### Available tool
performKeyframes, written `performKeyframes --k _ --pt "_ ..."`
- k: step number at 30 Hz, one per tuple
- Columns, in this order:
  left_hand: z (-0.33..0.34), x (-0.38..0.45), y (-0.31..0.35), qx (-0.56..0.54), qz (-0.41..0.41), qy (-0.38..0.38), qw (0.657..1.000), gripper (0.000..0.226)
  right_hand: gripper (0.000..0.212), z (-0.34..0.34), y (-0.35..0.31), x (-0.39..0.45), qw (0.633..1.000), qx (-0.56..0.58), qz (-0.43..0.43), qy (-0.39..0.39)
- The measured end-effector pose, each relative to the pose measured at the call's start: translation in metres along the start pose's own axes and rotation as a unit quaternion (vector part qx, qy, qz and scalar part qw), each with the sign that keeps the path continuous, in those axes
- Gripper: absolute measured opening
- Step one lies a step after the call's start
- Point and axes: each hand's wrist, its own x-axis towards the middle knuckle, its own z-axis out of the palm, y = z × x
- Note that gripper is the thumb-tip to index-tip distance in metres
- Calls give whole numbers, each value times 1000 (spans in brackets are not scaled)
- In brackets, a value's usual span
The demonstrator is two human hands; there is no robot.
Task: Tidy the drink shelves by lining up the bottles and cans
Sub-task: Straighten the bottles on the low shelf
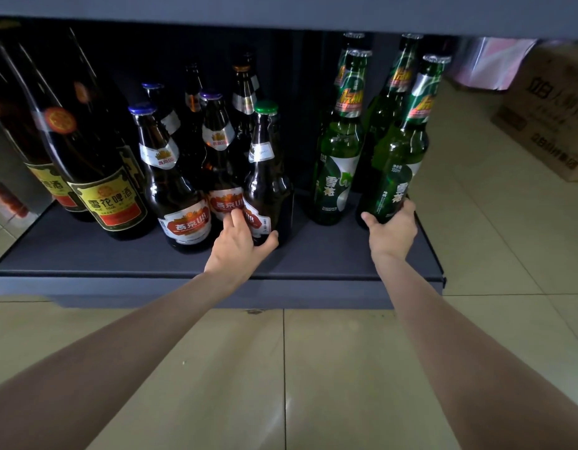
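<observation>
hands grip glossy glass bottles: left hand [240, 241] brown bottle [264, 190], right hand [393, 232] green bottle [398, 167].

On the shelf [313, 254] stand four green bottles [338, 151]. Six brown bottles [170, 190] with red-and-white labels can be made out, though the ones at the back are dim. At least two large dark bottles [86, 151] with yellow labels stand at the left. One cardboard box [547, 118] sits on the floor, and two hands [238, 245] reach in.
</observation>
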Motion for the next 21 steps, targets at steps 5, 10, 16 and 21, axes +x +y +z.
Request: performKeyframes --k 5,10,16,21 --pt "0 -1 -6 -70 26 18 997 55 62 4 -1 7 999 -18 -15 -23" --pt "1 0 -5 -69 29 10 997 57 65 6 -1 16 998 -26 -30 -49" --pt "-6 1 -2 -40 14 -23 999 59 62 3 -3 -4 998 -38 -48 1" --pt "-14 0 -26 -61 33 11 997 35 49 3 -9 -59 976 23 -214 -44"
